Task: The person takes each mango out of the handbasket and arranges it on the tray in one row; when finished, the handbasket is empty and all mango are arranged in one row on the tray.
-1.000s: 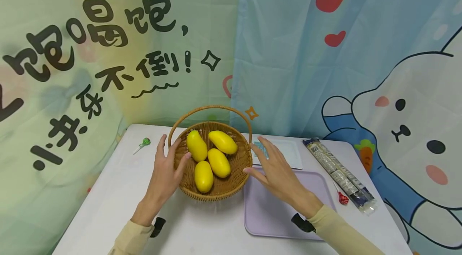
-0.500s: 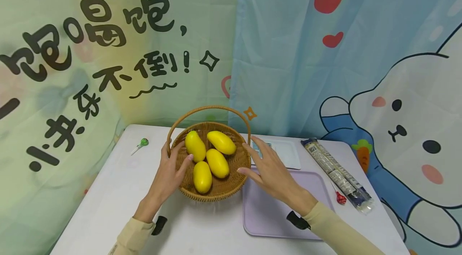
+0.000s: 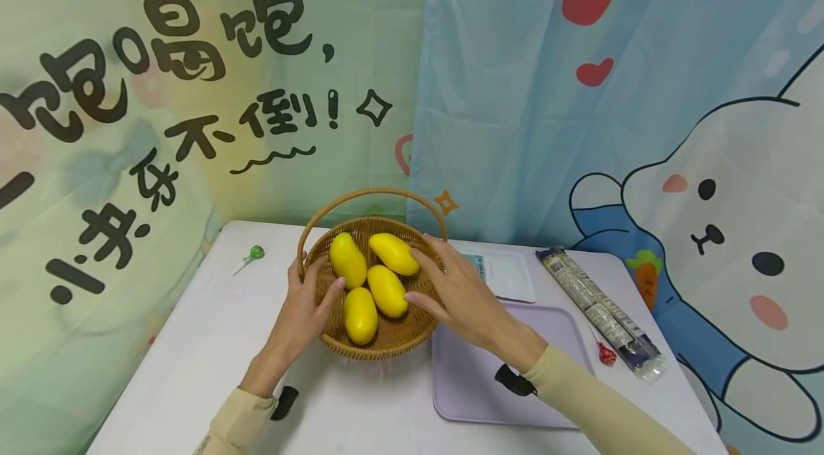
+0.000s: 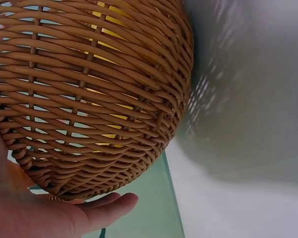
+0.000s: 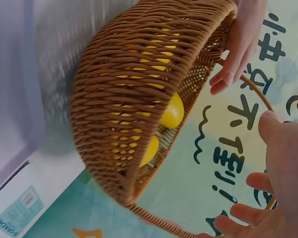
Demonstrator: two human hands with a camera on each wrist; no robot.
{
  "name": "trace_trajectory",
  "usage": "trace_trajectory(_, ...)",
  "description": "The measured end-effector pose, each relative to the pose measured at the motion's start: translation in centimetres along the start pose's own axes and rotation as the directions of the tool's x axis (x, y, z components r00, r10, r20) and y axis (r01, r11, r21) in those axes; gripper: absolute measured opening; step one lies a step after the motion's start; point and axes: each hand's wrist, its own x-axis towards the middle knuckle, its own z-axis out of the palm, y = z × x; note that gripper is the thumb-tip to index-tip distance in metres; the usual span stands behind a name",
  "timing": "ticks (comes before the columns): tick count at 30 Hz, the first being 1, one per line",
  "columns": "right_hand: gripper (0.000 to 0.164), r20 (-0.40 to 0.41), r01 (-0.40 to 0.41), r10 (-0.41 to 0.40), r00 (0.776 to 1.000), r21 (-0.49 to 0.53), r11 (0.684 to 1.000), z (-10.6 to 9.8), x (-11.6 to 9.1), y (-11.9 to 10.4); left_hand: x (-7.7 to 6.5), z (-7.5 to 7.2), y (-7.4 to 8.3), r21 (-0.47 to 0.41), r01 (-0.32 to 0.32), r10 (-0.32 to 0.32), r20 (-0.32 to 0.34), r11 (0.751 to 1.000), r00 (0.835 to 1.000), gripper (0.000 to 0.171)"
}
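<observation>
A brown wicker basket [image 3: 420, 297] with a tall hoop handle stands on the white table, with several yellow mangoes [image 3: 361, 316] inside. My left hand [image 3: 297, 312] grips its left rim; the thumb lies over the inside, and in the left wrist view a finger [image 4: 111, 207] runs along the outer wall. Over the basket's right side reaches my right hand [image 3: 460, 297], fingers spread and holding nothing. Its thumb tip is by the nearest mango [image 3: 388, 292], and whether they touch I cannot tell. In the right wrist view the right hand [image 5: 288, 183] appears beside the handle.
A lilac tray [image 3: 496, 398] lies right of the basket, partly under my right arm. Behind it is a white flat package [image 3: 511, 276] with a blue label. Farther right are a long plastic packet [image 3: 599, 308] and a red lollipop [image 3: 606, 353]. A green lollipop [image 3: 256, 252] lies at left.
My right hand has moved left, from the basket's right rim to above the mangoes. The left hand has closed in on the left rim. Basket and mangoes keep their places.
</observation>
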Motion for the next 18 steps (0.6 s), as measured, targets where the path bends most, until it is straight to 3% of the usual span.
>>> trace_trajectory(11,0.063,0.020,0.054,-0.054,0.998,0.028,0.998,-0.1,3.0,-0.9,0.1,-0.1,-0.1,-0.006,0.008,-0.008,0.017,1.000,1.000,0.070)
trace_trajectory(18,0.066,0.110,0.007,-0.019,0.994,0.106,0.994,0.3,4.7,-1.0,0.1,-0.2,-0.2,-0.008,0.005,-0.005,0.025,1.000,1.000,0.071)
